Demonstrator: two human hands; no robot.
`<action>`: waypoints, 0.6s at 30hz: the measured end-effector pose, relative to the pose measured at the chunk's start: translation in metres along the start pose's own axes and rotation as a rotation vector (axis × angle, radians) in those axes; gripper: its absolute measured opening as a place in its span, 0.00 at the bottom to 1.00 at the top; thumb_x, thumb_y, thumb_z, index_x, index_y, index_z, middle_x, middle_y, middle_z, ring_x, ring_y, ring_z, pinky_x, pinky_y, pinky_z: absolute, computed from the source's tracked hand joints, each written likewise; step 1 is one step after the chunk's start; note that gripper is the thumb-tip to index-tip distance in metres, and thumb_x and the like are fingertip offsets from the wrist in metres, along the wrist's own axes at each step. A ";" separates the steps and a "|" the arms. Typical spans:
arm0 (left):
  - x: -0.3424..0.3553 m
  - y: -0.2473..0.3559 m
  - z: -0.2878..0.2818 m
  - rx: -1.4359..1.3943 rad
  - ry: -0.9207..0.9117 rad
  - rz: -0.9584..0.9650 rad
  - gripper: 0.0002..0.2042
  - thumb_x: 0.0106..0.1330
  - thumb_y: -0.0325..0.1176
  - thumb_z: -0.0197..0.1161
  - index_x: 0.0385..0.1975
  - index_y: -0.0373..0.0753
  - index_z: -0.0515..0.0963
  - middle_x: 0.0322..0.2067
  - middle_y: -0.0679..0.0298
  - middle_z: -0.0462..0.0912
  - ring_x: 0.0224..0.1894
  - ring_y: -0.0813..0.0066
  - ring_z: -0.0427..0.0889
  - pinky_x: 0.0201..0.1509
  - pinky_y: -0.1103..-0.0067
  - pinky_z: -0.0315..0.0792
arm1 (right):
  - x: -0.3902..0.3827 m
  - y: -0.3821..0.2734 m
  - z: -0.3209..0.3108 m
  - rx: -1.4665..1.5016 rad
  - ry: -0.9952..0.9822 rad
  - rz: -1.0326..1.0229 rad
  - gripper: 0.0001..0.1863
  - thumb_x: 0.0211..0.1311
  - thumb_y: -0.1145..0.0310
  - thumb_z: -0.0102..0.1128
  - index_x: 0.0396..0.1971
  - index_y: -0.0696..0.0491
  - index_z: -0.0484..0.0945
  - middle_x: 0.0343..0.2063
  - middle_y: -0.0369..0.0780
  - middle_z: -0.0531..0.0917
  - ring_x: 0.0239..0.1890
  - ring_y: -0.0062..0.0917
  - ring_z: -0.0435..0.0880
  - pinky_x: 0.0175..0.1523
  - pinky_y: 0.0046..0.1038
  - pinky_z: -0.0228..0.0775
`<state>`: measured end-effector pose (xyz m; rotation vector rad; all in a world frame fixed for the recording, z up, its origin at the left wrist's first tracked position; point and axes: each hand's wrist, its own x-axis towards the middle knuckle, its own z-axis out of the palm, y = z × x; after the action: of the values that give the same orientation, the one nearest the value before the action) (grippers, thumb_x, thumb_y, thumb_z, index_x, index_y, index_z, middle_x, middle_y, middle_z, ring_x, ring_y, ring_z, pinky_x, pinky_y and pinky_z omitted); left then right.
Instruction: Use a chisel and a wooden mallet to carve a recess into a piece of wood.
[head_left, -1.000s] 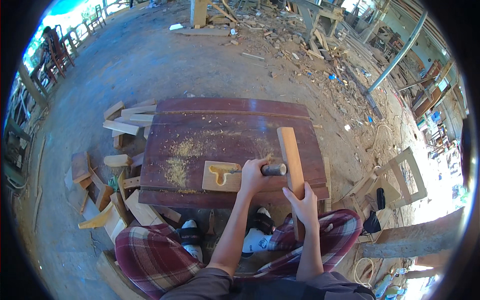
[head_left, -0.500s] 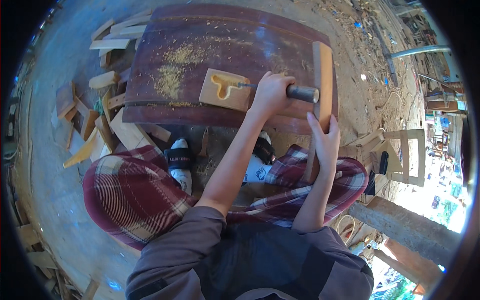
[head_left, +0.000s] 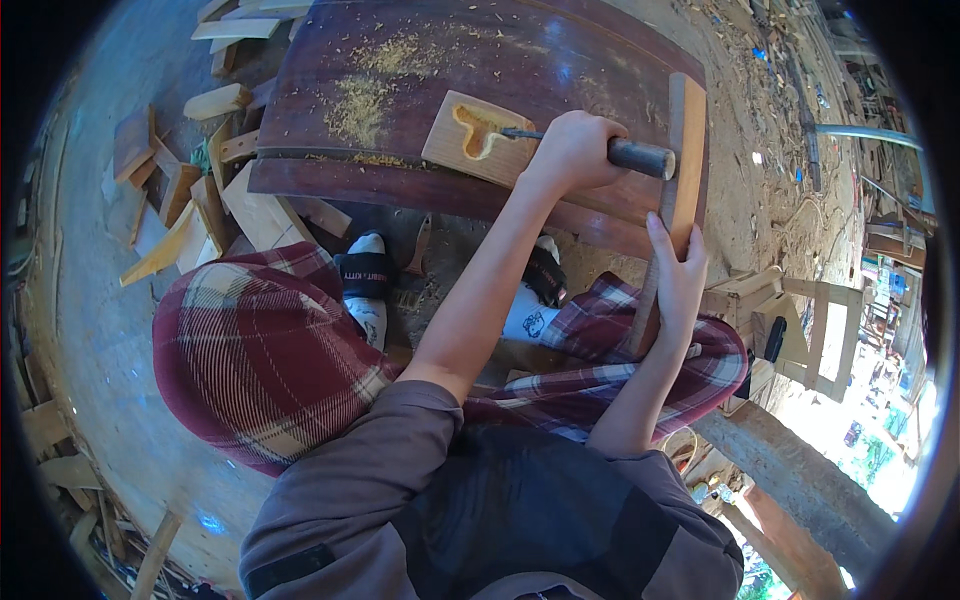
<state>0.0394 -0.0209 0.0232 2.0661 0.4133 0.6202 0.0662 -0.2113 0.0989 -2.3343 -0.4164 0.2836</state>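
My left hand (head_left: 575, 155) is closed around a chisel (head_left: 640, 157) with a thick dark handle and a thin metal blade. The blade's tip reaches the edge of a curved, three-lobed hollow cut in a pale wooden block (head_left: 508, 163). The block lies on a dark reddish-brown wooden work surface (head_left: 600, 85). In my right hand (head_left: 678, 275) is a long flat wooden bar (head_left: 688, 140), gripped in its lower part. The bar's upper part is right by the butt end of the chisel handle; whether they touch, I cannot tell.
Sawdust and chips (head_left: 360, 110) lie on the work surface left of the block. Wood offcuts (head_left: 190, 215) are heaped on the floor at the left. A flat brush (head_left: 420, 245) rests between my feet. A wooden frame (head_left: 825, 335) stands at the right, near a concrete beam (head_left: 800, 480).
The view has shifted, so the work surface, block and both hands appear higher and further right. My grips on the chisel and the bar look the same.
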 end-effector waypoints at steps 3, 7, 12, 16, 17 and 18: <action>0.003 -0.002 0.004 0.015 -0.130 -0.032 0.13 0.44 0.38 0.66 0.32 0.46 0.84 0.27 0.56 0.83 0.34 0.55 0.82 0.42 0.66 0.75 | 0.004 0.006 -0.001 -0.019 0.007 -0.019 0.29 0.52 0.48 0.68 0.36 0.62 0.76 0.29 0.43 0.80 0.33 0.26 0.77 0.44 0.29 0.68; 0.007 -0.010 0.016 0.078 -0.129 -0.018 0.11 0.46 0.43 0.65 0.28 0.48 0.84 0.25 0.57 0.83 0.33 0.56 0.82 0.41 0.67 0.75 | 0.009 0.010 -0.010 -0.023 0.094 -0.053 0.29 0.52 0.49 0.68 0.36 0.63 0.76 0.28 0.42 0.79 0.31 0.25 0.76 0.42 0.27 0.68; 0.010 -0.010 0.034 0.145 -0.152 0.006 0.09 0.48 0.45 0.64 0.24 0.49 0.83 0.23 0.59 0.82 0.31 0.57 0.82 0.39 0.67 0.76 | 0.004 0.006 -0.014 0.279 0.287 0.052 0.26 0.55 0.49 0.66 0.36 0.61 0.76 0.23 0.38 0.75 0.25 0.18 0.74 0.33 0.22 0.67; 0.011 -0.017 0.043 0.193 -0.111 0.006 0.09 0.49 0.46 0.64 0.24 0.50 0.83 0.22 0.59 0.82 0.29 0.58 0.82 0.37 0.67 0.76 | -0.011 0.015 0.020 0.507 0.273 0.168 0.23 0.58 0.51 0.63 0.38 0.58 0.74 0.20 0.34 0.72 0.19 0.16 0.73 0.22 0.19 0.65; 0.012 -0.018 0.042 0.184 -0.115 -0.016 0.09 0.49 0.46 0.64 0.24 0.50 0.83 0.21 0.59 0.82 0.29 0.58 0.82 0.37 0.67 0.76 | -0.011 0.037 0.029 0.505 0.159 0.189 0.23 0.58 0.52 0.62 0.39 0.58 0.73 0.19 0.34 0.72 0.18 0.16 0.73 0.21 0.19 0.65; 0.013 -0.017 0.042 0.186 -0.117 -0.018 0.09 0.49 0.46 0.64 0.24 0.50 0.83 0.21 0.59 0.82 0.29 0.58 0.82 0.37 0.67 0.76 | -0.014 0.036 0.034 0.500 0.046 0.214 0.23 0.59 0.52 0.62 0.39 0.58 0.72 0.19 0.34 0.72 0.17 0.17 0.73 0.20 0.20 0.65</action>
<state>0.0726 -0.0339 -0.0065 2.2605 0.4343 0.4617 0.0503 -0.2190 0.0509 -1.8871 -0.0574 0.3867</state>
